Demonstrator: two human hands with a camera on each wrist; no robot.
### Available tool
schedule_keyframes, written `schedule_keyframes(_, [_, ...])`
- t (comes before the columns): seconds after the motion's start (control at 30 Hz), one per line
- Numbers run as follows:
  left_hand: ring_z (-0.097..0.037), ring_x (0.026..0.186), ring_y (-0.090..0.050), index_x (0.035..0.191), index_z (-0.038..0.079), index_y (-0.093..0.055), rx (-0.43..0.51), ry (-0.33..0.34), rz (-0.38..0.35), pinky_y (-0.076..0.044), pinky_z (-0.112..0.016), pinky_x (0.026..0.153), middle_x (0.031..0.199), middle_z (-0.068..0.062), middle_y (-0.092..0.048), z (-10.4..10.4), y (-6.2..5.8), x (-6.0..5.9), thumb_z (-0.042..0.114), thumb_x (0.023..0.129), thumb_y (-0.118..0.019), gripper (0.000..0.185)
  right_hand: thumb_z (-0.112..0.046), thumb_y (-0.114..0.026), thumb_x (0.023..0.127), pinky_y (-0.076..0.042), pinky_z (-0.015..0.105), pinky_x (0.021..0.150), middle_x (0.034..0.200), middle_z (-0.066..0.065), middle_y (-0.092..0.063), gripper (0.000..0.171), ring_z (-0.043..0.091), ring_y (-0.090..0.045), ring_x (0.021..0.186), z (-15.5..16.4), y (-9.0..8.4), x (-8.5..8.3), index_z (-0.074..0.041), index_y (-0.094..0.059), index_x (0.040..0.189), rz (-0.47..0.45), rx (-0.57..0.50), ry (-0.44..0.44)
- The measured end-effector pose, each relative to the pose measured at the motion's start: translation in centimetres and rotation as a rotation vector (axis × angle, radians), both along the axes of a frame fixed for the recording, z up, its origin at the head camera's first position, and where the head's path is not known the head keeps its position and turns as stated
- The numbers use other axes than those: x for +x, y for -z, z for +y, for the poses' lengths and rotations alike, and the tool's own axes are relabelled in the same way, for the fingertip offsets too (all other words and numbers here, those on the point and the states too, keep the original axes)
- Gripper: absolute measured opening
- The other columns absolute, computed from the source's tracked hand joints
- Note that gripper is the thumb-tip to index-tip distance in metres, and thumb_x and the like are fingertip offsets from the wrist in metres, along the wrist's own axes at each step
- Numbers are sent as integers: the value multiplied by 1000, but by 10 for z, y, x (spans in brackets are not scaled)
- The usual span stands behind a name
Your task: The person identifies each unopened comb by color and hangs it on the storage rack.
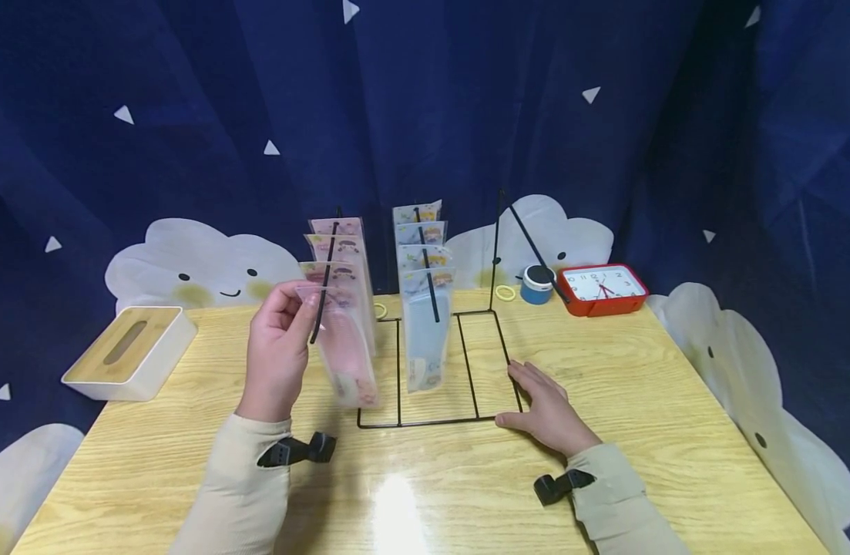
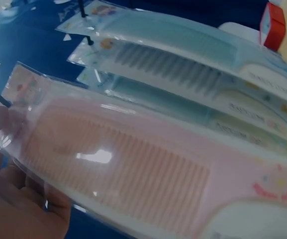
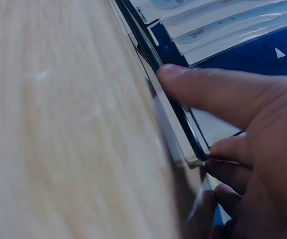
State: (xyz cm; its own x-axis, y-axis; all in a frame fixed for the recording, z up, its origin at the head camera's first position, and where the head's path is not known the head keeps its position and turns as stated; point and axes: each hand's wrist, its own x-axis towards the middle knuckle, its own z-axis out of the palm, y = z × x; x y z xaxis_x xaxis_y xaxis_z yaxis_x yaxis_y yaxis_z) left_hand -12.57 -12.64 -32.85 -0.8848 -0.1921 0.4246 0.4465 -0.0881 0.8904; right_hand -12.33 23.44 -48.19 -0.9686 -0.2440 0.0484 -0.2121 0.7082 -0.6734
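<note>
My left hand (image 1: 301, 307) pinches the top corner of a pink comb packet (image 1: 346, 351) at the tip of the left hook (image 1: 323, 297) of a black wire rack (image 1: 438, 421). More pink packets (image 1: 336, 247) hang behind it on that hook. In the left wrist view the pink comb packet (image 2: 133, 164) fills the frame, with my fingers (image 2: 14, 199) at its corner and blue comb packets (image 2: 183, 64) beyond. Blue comb packets (image 1: 425, 308) hang on the middle hook. The right hook (image 1: 535, 250) is bare. My right hand (image 1: 525, 393) lies flat on the table against the rack's base wire (image 3: 183, 119).
A white tissue box with a wooden lid (image 1: 129, 351) sits at the table's left edge. At the back right stand a red clock (image 1: 603, 289), a small blue and white jar (image 1: 537, 284) and a yellow ring (image 1: 505, 293). A dark blue curtain hangs behind.
</note>
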Motion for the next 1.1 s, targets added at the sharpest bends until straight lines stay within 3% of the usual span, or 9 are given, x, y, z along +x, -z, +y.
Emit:
schedule_keyframes(0.17, [-10, 76, -50, 102, -4, -56, -70, -52, -53, -44, -20, 69, 84, 2, -54, -4, 13, 3, 3, 100, -57, 7, -39, -77, 86, -14, 66, 113, 158, 18, -37, 83, 40, -24, 148, 2, 0, 1, 1, -42, 150, 28, -24, 15])
schedule_keyframes(0.4, [-14, 90, -58, 112, 3, -60, -181, -78, -138, -48, -21, 80, 97, -4, -61, -11, 37, 11, 7, 99, -62, 13, -40, -72, 92, -23, 64, 113, 158, 17, -37, 75, 41, -29, 146, 4, 2, 2, -3, -43, 150, 20, -28, 72])
schedule_keyframes(0.67, [-12, 101, -58, 118, -3, -57, -304, -114, -158, -42, -25, 84, 110, -9, -63, -24, 69, 29, 1, 99, -59, 20, -36, -69, 94, -29, 61, 111, 154, 19, -41, 67, 43, -35, 142, 8, -2, 12, -1, -47, 147, 92, -39, 127])
schedule_keyframes(0.87, [-15, 111, -56, 121, 2, -58, -551, -174, -120, -40, -28, 87, 121, -8, -64, -33, 89, 42, 5, 96, -63, 25, -40, -73, 90, -16, 65, 114, 157, 21, -36, 68, 42, -32, 143, 9, -8, 27, -3, -52, 142, 241, 57, 100])
schedule_keyframes(1.1, [-32, 124, -54, 124, -1, -56, -872, -185, 51, -43, -50, 98, 132, -13, -59, -41, 105, 54, 1, 89, -69, 37, -48, -76, 85, -12, 65, 114, 160, 18, -31, 76, 40, -30, 145, 12, -18, 41, -6, -51, 143, 398, 229, 51])
